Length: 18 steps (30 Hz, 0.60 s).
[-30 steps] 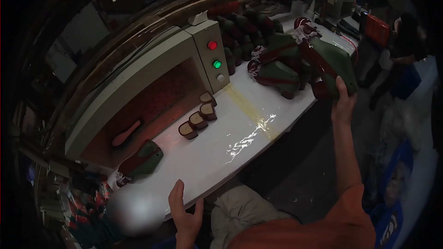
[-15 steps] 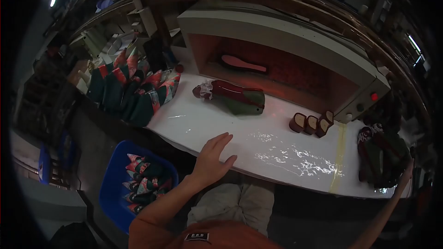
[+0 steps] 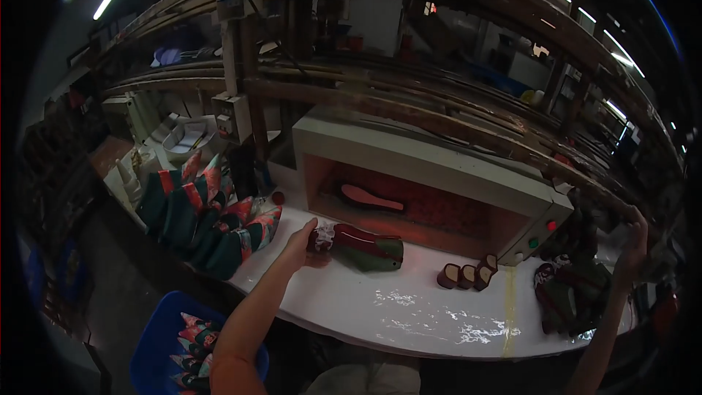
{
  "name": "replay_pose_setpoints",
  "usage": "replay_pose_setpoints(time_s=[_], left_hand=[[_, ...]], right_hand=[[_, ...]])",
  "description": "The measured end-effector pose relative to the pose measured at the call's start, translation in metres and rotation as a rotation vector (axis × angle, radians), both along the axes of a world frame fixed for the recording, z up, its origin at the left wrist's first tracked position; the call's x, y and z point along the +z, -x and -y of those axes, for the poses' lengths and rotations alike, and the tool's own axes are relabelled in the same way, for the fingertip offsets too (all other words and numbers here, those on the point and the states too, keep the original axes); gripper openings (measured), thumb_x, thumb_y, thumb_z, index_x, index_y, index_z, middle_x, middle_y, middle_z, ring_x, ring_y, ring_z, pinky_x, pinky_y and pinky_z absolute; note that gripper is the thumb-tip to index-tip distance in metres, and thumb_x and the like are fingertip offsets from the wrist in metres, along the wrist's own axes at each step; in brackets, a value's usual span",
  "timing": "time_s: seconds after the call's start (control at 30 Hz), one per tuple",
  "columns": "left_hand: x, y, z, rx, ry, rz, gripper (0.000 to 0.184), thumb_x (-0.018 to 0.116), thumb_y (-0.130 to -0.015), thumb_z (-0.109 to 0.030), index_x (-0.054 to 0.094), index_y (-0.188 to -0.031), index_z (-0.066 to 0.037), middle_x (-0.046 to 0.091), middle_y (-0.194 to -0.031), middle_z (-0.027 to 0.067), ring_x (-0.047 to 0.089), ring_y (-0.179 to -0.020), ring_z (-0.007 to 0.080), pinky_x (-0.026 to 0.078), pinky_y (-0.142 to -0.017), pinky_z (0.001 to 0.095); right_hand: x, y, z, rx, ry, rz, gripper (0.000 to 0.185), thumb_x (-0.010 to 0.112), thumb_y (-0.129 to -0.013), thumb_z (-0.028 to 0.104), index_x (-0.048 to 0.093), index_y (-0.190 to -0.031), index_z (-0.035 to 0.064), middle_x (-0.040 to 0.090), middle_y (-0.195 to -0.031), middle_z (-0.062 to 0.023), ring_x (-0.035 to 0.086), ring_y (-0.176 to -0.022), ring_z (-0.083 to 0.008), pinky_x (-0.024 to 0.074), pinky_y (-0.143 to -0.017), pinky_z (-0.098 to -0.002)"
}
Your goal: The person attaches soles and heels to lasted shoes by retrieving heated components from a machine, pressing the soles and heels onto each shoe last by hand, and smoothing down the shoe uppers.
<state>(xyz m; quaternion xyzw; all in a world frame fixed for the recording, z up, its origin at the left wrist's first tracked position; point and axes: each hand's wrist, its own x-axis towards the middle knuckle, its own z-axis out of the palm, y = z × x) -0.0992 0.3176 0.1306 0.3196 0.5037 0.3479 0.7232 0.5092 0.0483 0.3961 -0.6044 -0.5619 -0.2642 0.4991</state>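
My left hand (image 3: 297, 246) is closed around the toe end of a shoe last (image 3: 369, 251), green with a maroon upper and whitish gathered material near the toe. The last lies on its side on the white tabletop (image 3: 329, 307). My right hand (image 3: 633, 243) is raised at the far right, above a pair of similar lasts (image 3: 567, 292); its fingers are dim and I cannot make out a hold. Inside the box with a red glow (image 3: 424, 153) lies a pinkish sole (image 3: 371, 198) with a dark edge.
Several maroon heel blocks (image 3: 468, 276) stand before the box's right end, near a yellow tape strip (image 3: 510, 314). Green lasts with floral uppers (image 3: 197, 219) crowd the left side. A blue bin (image 3: 150, 344) below holds more. Wooden shelf beams (image 3: 380, 99) cross above the box.
My left hand has moved forward from above the table and taken hold of the last's toe end. My right hand has risen from beside the right-hand lasts. The view has tilted up.
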Motion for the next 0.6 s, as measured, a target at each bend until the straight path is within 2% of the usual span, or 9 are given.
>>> replay_pose_setpoints(time_s=[0.2,0.27,0.3,0.37,0.43,0.47,0.53,0.57,0.6], left_hand=[[-0.025,0.018,0.021,-0.017,-0.277,0.289,0.043,0.046,-0.099,-0.04,0.057,-0.116,-0.002,0.067,-0.099,0.0129,0.069,-0.081,0.0275,0.061,-0.068,0.0433],[-0.023,0.022,0.037,0.082,-0.323,0.345,0.041,0.049,-0.099,-0.031,0.051,-0.126,0.0,0.062,-0.116,0.0135,0.066,-0.099,0.0246,0.06,-0.074,0.0421],[-0.034,0.026,0.033,0.099,-0.322,0.456,0.041,0.048,-0.1,-0.031,0.051,-0.126,0.001,0.063,-0.117,0.0138,0.065,-0.101,0.0253,0.058,-0.081,0.0427],[-0.057,0.033,0.021,0.123,-0.327,0.563,0.041,0.047,-0.101,-0.031,0.052,-0.127,0.001,0.063,-0.118,0.0141,0.065,-0.103,0.0259,0.056,-0.088,0.0434],[-0.075,0.037,0.011,0.278,-0.136,0.748,0.046,0.045,-0.102,-0.036,0.053,-0.127,0.001,0.063,-0.122,0.0151,0.062,-0.111,0.0277,0.048,-0.099,0.0442],[-0.072,0.038,0.01,0.285,-0.142,0.745,0.046,0.045,-0.102,-0.036,0.053,-0.127,0.001,0.063,-0.122,0.0151,0.062,-0.111,0.0277,0.048,-0.099,0.0442],[-0.057,0.035,0.017,0.238,-0.211,0.786,0.045,0.043,-0.103,-0.039,0.053,-0.129,-0.004,0.062,-0.123,0.0122,0.063,-0.109,0.0251,0.052,-0.089,0.041],[-0.049,0.034,0.018,0.227,-0.208,0.751,0.054,0.038,-0.103,-0.048,0.052,-0.129,-0.003,0.061,-0.127,0.0124,0.061,-0.113,0.0258,0.05,-0.095,0.0402],[-0.045,0.034,0.02,0.239,-0.21,0.744,0.054,0.038,-0.103,-0.048,0.052,-0.129,-0.003,0.061,-0.127,0.0124,0.061,-0.113,0.0258,0.05,-0.095,0.0402]], right_hand=[[0.116,0.169,-0.125,0.096,-0.128,0.324,0.027,0.058,-0.098,0.012,0.061,-0.125,0.0079,0.064,-0.116,-0.0075,0.061,-0.097,-0.0134,0.0473,-0.089,-0.028],[0.161,0.211,-0.173,0.076,-0.243,0.509,0.03,0.062,-0.096,0.012,0.06,-0.126,0.0083,0.061,-0.125,-0.0087,0.062,-0.109,-0.0186,0.0508,-0.091,-0.0324],[0.18,0.236,-0.193,0.112,-0.155,0.313,0.035,0.065,-0.094,0.015,0.059,-0.127,0.0095,0.059,-0.13,-0.0097,0.058,-0.121,-0.0254,0.0489,-0.097,-0.0362],[0.223,0.248,-0.253,-0.021,-0.382,0.645,0.043,0.068,-0.091,0.02,0.055,-0.132,0.0117,0.057,-0.132,-0.0124,0.053,-0.126,-0.0323,0.0455,-0.103,-0.0403],[0.255,0.276,-0.295,-0.076,-0.506,0.745,0.053,0.067,-0.09,0.033,0.05,-0.137,0.0132,0.056,-0.134,-0.0149,0.05,-0.128,-0.0355,0.0427,-0.106,-0.0431],[0.267,0.283,-0.313,-0.069,-0.512,0.741,0.053,0.067,-0.09,0.033,0.05,-0.137,0.0132,0.056,-0.134,-0.0149,0.05,-0.128,-0.0355,0.0427,-0.106,-0.0431],[0.278,0.298,-0.337,-0.291,-0.364,0.697,0.064,0.065,-0.087,0.048,0.049,-0.136,0.0107,0.057,-0.133,-0.0167,0.052,-0.127,-0.0345,0.0448,-0.103,-0.0449],[0.286,0.304,-0.336,-0.337,-0.144,0.598,0.069,0.064,-0.083,0.054,0.049,-0.133,0.0078,0.057,-0.132,-0.0172,0.054,-0.125,-0.0344,0.0461,-0.1,-0.0451],[0.295,0.317,-0.328,-0.374,0.078,0.499,0.075,0.063,-0.08,0.06,0.05,-0.13,0.0049,0.058,-0.132,-0.0177,0.056,-0.123,-0.0344,0.0474,-0.098,-0.0453]])
